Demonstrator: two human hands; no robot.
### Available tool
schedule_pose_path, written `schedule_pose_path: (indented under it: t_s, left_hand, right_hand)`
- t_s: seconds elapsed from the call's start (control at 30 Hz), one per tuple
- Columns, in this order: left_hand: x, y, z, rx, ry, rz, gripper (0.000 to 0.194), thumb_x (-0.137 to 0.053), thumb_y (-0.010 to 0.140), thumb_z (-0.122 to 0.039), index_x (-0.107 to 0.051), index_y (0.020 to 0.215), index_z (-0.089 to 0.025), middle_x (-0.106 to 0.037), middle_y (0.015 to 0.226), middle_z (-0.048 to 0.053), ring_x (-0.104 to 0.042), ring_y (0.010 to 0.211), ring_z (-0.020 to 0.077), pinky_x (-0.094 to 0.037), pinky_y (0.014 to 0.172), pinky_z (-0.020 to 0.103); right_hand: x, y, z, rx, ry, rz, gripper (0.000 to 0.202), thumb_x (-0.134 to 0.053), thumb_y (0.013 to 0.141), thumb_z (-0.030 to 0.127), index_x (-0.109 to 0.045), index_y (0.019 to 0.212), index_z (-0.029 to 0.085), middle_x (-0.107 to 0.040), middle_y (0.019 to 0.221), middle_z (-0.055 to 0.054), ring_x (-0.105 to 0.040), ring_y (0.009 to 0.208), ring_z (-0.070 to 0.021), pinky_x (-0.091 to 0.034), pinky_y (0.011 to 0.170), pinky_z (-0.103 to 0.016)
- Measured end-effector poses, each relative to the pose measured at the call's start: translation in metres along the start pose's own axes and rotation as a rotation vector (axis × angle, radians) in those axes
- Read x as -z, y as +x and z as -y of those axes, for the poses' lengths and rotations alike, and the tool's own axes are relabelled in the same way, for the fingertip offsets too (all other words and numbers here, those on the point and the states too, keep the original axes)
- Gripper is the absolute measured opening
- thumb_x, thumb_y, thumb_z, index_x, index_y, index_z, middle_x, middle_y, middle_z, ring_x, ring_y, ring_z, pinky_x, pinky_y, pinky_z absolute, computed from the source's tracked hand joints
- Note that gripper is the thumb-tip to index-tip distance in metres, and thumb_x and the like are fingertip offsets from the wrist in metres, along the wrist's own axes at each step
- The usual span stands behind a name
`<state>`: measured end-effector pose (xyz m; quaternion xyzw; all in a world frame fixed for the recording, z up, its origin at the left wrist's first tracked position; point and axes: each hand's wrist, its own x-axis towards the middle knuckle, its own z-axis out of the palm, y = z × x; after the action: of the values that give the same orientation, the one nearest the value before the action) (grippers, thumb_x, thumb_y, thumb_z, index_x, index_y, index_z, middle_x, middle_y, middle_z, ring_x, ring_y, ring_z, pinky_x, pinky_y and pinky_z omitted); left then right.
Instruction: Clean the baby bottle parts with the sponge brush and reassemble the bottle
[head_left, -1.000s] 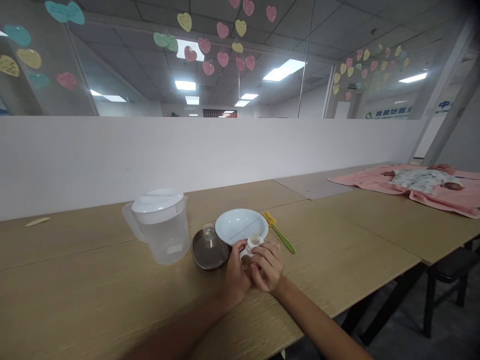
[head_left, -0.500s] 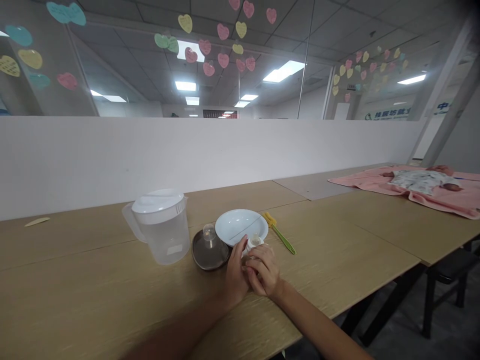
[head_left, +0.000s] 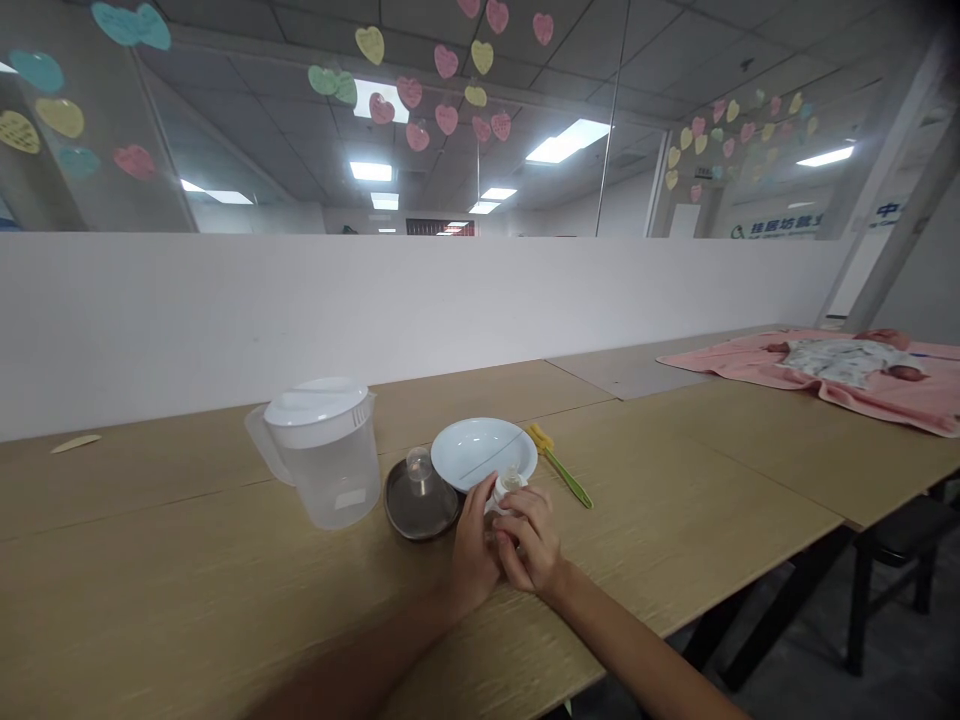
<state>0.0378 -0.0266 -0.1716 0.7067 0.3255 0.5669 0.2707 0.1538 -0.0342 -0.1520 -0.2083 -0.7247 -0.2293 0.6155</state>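
Both hands meet at the middle of the table around a baby bottle (head_left: 511, 482) with a white collar and a clear teat on top. My left hand (head_left: 475, 545) wraps its left side, fingers pointing up. From the right, my right hand (head_left: 531, 535) curls its fingers over the front, hiding most of the bottle's body. Just behind stands a white bowl (head_left: 466, 446) with a thin line-like object across it. To the left, a dark metal tray (head_left: 409, 510) carries a small clear cap (head_left: 418, 463).
A lidded clear plastic jug (head_left: 334, 480) stands left of the tray. Right of the bowl lies a green-handled brush with a yellow head (head_left: 568, 474). A baby doll (head_left: 836, 360) rests on a pink towel (head_left: 847, 400) at far right. Below is a black stool (head_left: 904, 540).
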Motion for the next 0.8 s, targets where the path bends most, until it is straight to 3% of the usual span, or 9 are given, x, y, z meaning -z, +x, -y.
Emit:
schedule_pose_path:
  t_s: [0.1,0.3,0.6,0.7,0.8]
  left_hand:
    - [0.000,-0.002,-0.002,0.019,-0.028,-0.010,0.050,-0.054,0.082,-0.025,-0.039,0.129,-0.022,-0.052,0.130,0.009,-0.050,0.120,0.0266,-0.040,0.103,0.042]
    - [-0.001,0.003,-0.010,0.052,-0.051,0.016,0.035,-0.057,0.080,-0.029,-0.047,0.113,-0.021,-0.062,0.109,0.007,-0.059,0.100,0.0229,-0.047,0.090,0.039]
    - [0.000,0.005,-0.010,0.022,0.017,0.019,0.040,-0.057,0.082,-0.025,-0.050,0.121,-0.018,-0.057,0.120,0.009,-0.054,0.111,0.0235,-0.041,0.098,0.040]
    - [0.000,0.006,-0.014,0.043,0.022,0.015,0.045,-0.061,0.076,-0.020,-0.051,0.120,-0.019,-0.057,0.119,0.009,-0.054,0.110,0.0240,-0.042,0.097,0.039]
    - [0.000,0.006,-0.016,0.042,0.016,0.008,0.047,-0.063,0.073,-0.018,-0.052,0.119,-0.019,-0.059,0.117,0.008,-0.055,0.108,0.0244,-0.043,0.095,0.039]
  right_hand:
    - [-0.001,-0.003,-0.001,0.032,0.045,0.013,0.024,-0.047,0.075,0.010,-0.055,0.095,0.021,-0.057,0.096,-0.009,-0.058,0.092,-0.0207,-0.051,0.075,-0.039]
    - [0.000,-0.004,-0.002,-0.006,-0.030,-0.040,0.024,-0.049,0.073,0.010,-0.057,0.093,0.021,-0.054,0.101,-0.009,-0.056,0.093,-0.0215,-0.048,0.078,-0.041]
    - [0.001,-0.005,-0.005,-0.030,-0.057,-0.056,0.024,-0.049,0.075,0.011,-0.053,0.097,0.021,-0.053,0.101,-0.009,-0.056,0.088,-0.0209,-0.049,0.072,-0.038]
    - [0.000,-0.006,-0.010,-0.108,-0.076,-0.097,0.031,-0.052,0.077,0.016,-0.050,0.107,0.020,-0.053,0.102,-0.010,-0.055,0.093,-0.0226,-0.048,0.077,-0.041]
    - [-0.001,-0.009,-0.015,-0.287,-0.058,-0.089,0.039,-0.050,0.081,0.023,-0.045,0.119,0.018,-0.052,0.111,-0.013,-0.053,0.103,-0.0260,-0.046,0.083,-0.046]
